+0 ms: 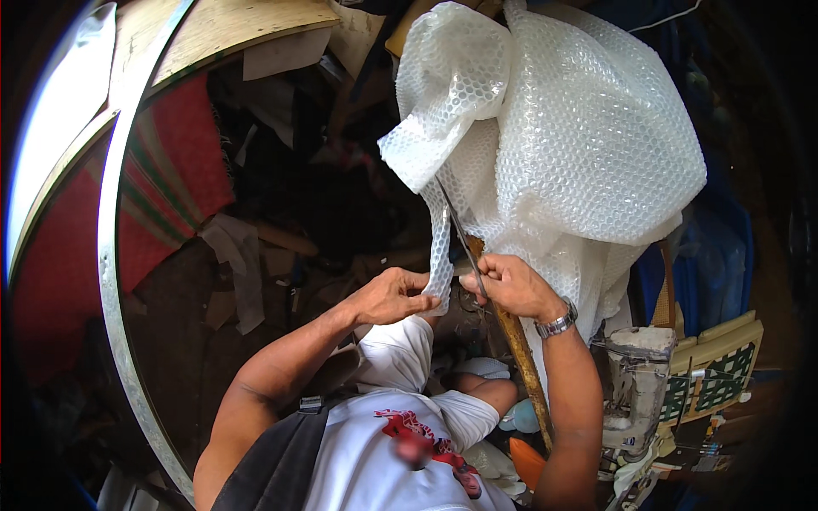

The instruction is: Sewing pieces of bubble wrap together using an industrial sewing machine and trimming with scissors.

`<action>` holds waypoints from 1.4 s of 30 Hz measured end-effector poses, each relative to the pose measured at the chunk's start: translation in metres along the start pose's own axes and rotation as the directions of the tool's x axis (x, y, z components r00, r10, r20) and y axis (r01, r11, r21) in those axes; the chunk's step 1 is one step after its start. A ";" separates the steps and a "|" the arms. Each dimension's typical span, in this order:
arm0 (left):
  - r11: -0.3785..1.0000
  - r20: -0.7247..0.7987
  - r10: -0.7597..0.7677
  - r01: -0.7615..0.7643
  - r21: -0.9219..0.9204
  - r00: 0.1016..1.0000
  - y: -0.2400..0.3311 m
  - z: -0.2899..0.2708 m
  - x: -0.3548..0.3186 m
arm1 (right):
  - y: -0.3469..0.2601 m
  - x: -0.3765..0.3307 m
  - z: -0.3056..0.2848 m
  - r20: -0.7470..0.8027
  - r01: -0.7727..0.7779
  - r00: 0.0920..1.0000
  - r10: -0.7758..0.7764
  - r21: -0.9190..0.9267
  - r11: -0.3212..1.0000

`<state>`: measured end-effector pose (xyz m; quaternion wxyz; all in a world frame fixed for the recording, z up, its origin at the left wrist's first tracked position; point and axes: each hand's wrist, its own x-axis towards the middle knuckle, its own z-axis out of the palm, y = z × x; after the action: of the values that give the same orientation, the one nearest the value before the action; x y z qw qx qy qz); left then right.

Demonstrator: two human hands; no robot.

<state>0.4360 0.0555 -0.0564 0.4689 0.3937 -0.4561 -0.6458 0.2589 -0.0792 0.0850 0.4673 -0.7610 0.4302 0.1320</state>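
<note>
A large sheet of clear bubble wrap (596, 145) hangs in bulky folds ahead of me, to the right of the middle. My left hand (394, 296) pinches the lower end of a narrow bubble wrap strip (440, 247) between thumb and fingers. The strip still joins the sheet at its top. In my right hand (514, 285), closed round its lower end, is a long thin dark blade (456, 220). Its tip points up and away, at the place where strip and sheet meet. Whether it is a knife or scissors I cannot make out.
A stained wooden pole (521, 362) slants beside my right forearm. On the left, a curved metal strip (109, 230) arcs past a red striped cloth (170, 162) and a plywood board (230, 25). Plastic crates and a cream-and-green panel (714, 366) crowd the right side.
</note>
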 end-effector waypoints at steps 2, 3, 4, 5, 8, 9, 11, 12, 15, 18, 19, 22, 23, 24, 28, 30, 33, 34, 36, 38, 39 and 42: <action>0.998 -0.049 0.062 -0.061 0.018 0.997 -0.004 0.006 -0.005 | -0.004 0.009 -0.002 -0.023 0.027 0.999 -0.027 0.001 1.000; 0.998 -0.036 0.036 -0.034 0.054 0.999 -0.005 0.006 -0.007 | 0.001 0.015 -0.002 -0.022 0.067 0.998 -0.067 0.029 0.997; 0.996 -0.023 0.010 -0.008 0.091 1.000 -0.006 0.006 -0.009 | 0.003 0.016 -0.003 -0.022 0.069 0.997 -0.068 0.032 0.997; 0.988 0.004 0.008 -0.008 0.153 1.000 -0.007 0.005 -0.010 | 0.005 0.015 -0.003 -0.024 0.074 0.997 -0.074 0.011 0.997; 0.968 0.083 -0.001 -0.019 0.251 0.997 -0.010 0.005 -0.013 | 0.001 0.020 -0.004 -0.019 0.099 0.995 -0.100 -0.024 0.995; 0.963 0.132 -0.015 -0.021 0.270 0.991 -0.008 0.007 -0.014 | 0.000 0.021 -0.003 -0.016 0.109 0.994 -0.110 -0.039 0.993; 0.945 0.193 -0.001 -0.062 0.322 0.981 -0.001 0.016 -0.020 | -0.005 0.022 -0.001 -0.038 0.117 0.992 -0.118 -0.027 0.993; 0.922 0.228 -0.041 -0.051 0.383 0.973 0.008 0.018 -0.025 | -0.008 0.022 -0.001 -0.053 0.124 0.991 -0.125 -0.022 0.992; 0.800 0.385 -0.208 -0.070 0.596 0.899 0.050 -0.001 -0.027 | 0.012 0.008 0.000 -0.085 0.115 0.989 -0.123 -0.086 0.990; 0.926 -0.077 0.209 -0.172 0.337 0.975 0.092 -0.036 -0.044 | 0.006 -0.028 0.002 -0.140 0.086 0.974 -0.176 -0.492 0.867; 0.928 -0.339 0.290 -0.177 0.328 0.895 0.110 -0.049 -0.033 | 0.011 -0.039 0.001 -0.136 0.084 0.974 -0.181 -0.527 0.846; 0.879 -0.693 0.476 -0.270 0.392 0.542 0.158 -0.095 0.023 | 0.014 -0.067 -0.005 -0.050 0.142 0.979 -0.198 -0.532 0.835; 0.878 -0.690 0.476 -0.251 0.407 0.545 0.171 -0.104 0.035 | 0.015 -0.072 -0.009 -0.009 0.145 0.985 -0.174 -0.510 0.848; 0.878 -0.682 0.474 -0.237 0.417 0.557 0.182 -0.111 0.050 | 0.019 -0.077 -0.013 -0.015 0.150 0.983 -0.183 -0.510 0.847; 0.905 -0.611 0.405 -0.204 0.373 0.680 0.203 -0.112 0.078 | 0.061 -0.094 -0.029 -0.076 0.142 0.989 -0.130 0.177 0.974; 0.849 -0.574 0.497 -0.228 0.477 0.651 0.202 -0.122 0.074 | 0.058 -0.113 -0.043 -0.124 0.120 0.986 -0.108 0.099 0.988; 0.802 -0.561 0.447 -0.034 0.596 0.697 0.236 -0.115 0.040 | 0.064 -0.144 -0.061 -0.031 0.154 0.988 -0.151 0.191 0.969; 0.792 -0.543 0.415 0.004 0.610 0.730 0.245 -0.133 0.029 | 0.057 -0.149 -0.065 -0.035 0.162 0.987 -0.158 0.199 0.966; 0.697 -0.530 0.429 0.104 0.709 0.732 0.268 -0.159 0.016 | 0.042 -0.151 -0.080 0.039 0.239 0.963 -0.267 0.337 0.911; 0.471 -0.528 0.639 0.259 0.844 0.560 0.242 -0.226 0.025 | 0.040 -0.136 -0.084 -0.187 0.376 0.923 -0.335 0.262 0.889; 0.234 -0.421 0.819 0.442 0.866 0.391 0.228 -0.245 0.028 | 0.036 -0.122 -0.077 -0.448 0.453 0.849 -0.280 0.348 0.821; 0.352 -0.659 0.712 0.688 0.634 0.242 0.216 -0.216 0.027 | 0.053 -0.083 -0.091 -0.731 0.333 0.674 -0.107 0.171 0.927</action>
<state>0.6843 -0.0492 0.0890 0.3196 0.8739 -0.3320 0.1548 0.1495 -0.1205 0.1518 0.3841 -0.7219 0.4949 -0.2939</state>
